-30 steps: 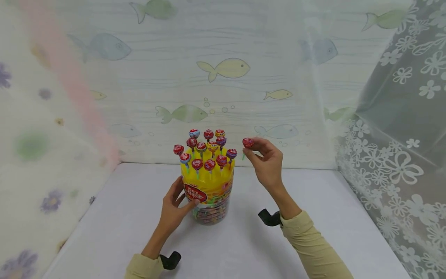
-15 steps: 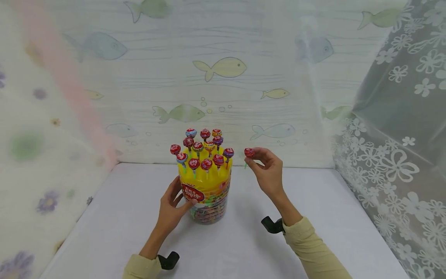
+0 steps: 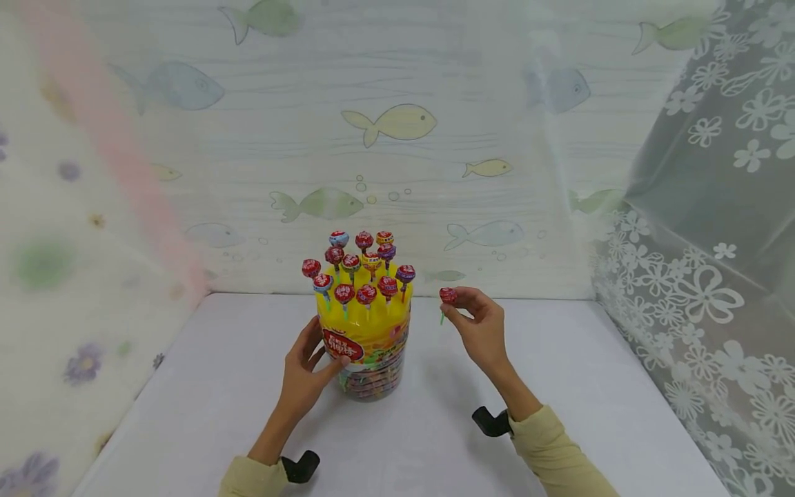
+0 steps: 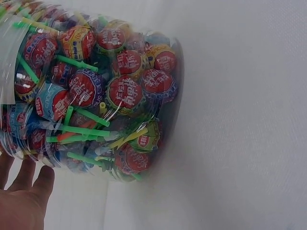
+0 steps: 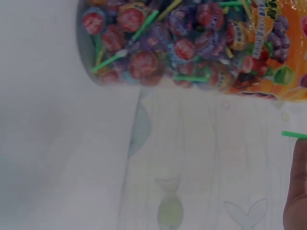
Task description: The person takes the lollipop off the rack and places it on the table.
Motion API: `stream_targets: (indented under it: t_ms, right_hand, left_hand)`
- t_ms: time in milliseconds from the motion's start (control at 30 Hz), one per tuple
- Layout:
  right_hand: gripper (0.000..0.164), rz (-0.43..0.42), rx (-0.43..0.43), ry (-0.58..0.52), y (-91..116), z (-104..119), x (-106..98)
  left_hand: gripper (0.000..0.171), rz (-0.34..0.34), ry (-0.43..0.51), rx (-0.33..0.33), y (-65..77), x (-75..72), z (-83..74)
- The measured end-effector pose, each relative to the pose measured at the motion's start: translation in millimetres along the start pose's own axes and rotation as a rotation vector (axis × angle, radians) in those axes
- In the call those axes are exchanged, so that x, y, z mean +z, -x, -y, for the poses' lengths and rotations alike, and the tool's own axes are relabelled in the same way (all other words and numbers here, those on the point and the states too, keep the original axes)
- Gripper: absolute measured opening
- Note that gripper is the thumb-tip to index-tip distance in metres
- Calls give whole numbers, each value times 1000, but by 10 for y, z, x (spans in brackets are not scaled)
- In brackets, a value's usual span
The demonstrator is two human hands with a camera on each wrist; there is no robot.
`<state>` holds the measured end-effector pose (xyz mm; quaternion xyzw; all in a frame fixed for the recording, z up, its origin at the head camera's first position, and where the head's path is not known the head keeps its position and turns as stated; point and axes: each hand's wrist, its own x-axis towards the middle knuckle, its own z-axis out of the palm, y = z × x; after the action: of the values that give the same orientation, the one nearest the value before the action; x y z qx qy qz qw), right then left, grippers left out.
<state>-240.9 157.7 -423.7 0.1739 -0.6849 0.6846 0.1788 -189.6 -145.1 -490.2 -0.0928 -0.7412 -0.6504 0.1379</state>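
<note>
A clear plastic tub (image 3: 373,383) with a yellow upper part stands on the table. Wrapped lollipops fill its see-through lower part (image 4: 86,96), and several lollipops (image 3: 366,295) stick up from holes in the yellow top. My left hand (image 3: 304,376) grips the tub's left side, thumb across the front, fingers partly hidden behind. To the right of the tub, clear of it, my right hand (image 3: 481,328) pinches a red-wrapped lollipop (image 3: 448,295), its green stick pointing down. In the right wrist view only the green stick (image 5: 293,134) and part of the hand show.
A white cloth covers the table (image 3: 546,373). Behind it hangs a curtain (image 3: 397,76) printed with fish. Floral sheets stand along the left (image 3: 81,228) and right (image 3: 689,276) sides. Black wrist mounts (image 3: 491,422) sit at both sleeves.
My right hand has moved down with the lollipop, and slightly right, away from the tub. My left hand stays on the tub, and the whole view has shifted a little.
</note>
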Motion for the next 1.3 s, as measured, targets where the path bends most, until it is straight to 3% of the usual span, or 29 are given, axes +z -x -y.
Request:
stream_targets:
  t_ms: [267,567,1000,1300]
  right_hand:
    - [28,0,68,-23,103,-157,-118]
    - [30,86,193,24,209,-314,-241]
    - [35,220,508,65,281,-480,-322]
    - [35,169,635,105,291,-559,-335]
  left_hand:
    - [82,-15,-14,9,9,21,8]
    - [83,-14,-1,-1,9,26,28]
    - [84,-8,11,-15,11,24,8]
    - [84,2,9,-11,10,23,26]
